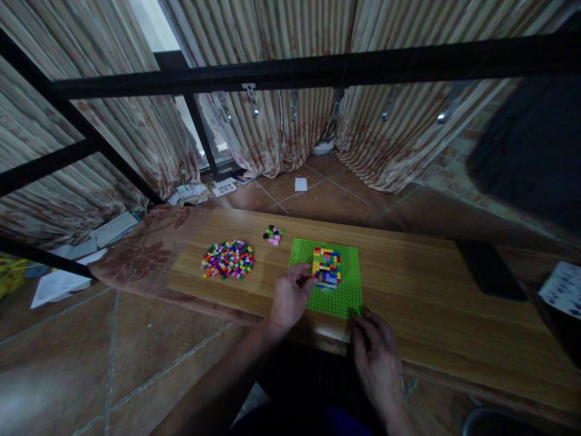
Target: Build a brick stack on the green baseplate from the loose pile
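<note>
Left hand [290,295] has fingertips together at the block patch [327,265], right hand [378,353] spread at the baseplate [350,281] corner.

Dim room, pale window light upper left, soft shadows, stretched edges

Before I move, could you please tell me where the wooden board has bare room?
The widest bare patch of wooden board lies between the green baseplate and flat black item; a smaller one, between the brick pile and baseplate. Crowding is around the brick build, left hand and right hand.
</note>
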Demonstrator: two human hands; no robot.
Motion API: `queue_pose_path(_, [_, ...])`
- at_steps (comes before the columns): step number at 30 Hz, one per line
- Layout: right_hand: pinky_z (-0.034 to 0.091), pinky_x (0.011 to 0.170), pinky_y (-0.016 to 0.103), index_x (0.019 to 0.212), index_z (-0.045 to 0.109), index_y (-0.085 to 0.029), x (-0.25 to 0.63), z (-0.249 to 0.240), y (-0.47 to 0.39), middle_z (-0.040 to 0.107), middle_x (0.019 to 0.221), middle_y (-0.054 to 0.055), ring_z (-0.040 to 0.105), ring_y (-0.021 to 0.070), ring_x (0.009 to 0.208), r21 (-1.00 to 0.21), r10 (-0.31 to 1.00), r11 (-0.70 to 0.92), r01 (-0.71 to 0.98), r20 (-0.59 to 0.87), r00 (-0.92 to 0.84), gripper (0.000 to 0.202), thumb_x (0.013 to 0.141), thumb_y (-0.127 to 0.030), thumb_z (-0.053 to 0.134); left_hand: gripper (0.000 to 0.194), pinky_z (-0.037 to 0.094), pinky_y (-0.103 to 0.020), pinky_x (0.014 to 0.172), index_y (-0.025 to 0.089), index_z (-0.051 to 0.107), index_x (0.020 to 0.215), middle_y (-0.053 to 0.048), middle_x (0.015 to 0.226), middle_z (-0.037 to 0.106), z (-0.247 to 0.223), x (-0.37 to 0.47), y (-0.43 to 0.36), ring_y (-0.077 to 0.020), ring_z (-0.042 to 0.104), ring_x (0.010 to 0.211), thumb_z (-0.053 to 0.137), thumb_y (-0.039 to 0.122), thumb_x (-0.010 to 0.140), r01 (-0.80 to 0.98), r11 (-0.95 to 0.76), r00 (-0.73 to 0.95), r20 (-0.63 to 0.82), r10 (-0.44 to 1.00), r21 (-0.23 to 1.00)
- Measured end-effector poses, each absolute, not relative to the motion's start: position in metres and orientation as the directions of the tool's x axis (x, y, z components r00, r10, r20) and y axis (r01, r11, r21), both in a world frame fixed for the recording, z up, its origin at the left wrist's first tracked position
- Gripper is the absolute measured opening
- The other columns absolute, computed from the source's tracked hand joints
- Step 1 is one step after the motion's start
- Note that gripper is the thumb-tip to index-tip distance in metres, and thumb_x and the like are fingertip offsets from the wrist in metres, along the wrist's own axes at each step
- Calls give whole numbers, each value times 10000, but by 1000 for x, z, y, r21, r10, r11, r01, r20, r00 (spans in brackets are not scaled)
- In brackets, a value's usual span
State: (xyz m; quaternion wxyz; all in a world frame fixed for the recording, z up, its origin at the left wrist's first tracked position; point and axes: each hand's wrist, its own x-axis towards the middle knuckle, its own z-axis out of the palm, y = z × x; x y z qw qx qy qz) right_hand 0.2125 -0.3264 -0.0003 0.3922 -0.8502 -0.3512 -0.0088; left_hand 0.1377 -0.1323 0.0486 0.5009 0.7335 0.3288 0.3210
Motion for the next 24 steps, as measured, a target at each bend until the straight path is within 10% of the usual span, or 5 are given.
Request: queue_pose_path(24, [454, 973, 468, 1050, 666, -182, 213, 1, -326, 564, 1195, 127, 528, 262, 1140, -657, 596, -443, 610, 293, 748, 327, 915, -377, 441, 134, 504, -228, 676, 171, 683, 903, -28, 833, 703, 65, 139, -128, -122, 643, 715, 562, 185, 846, 230, -406, 614, 191, 766, 885])
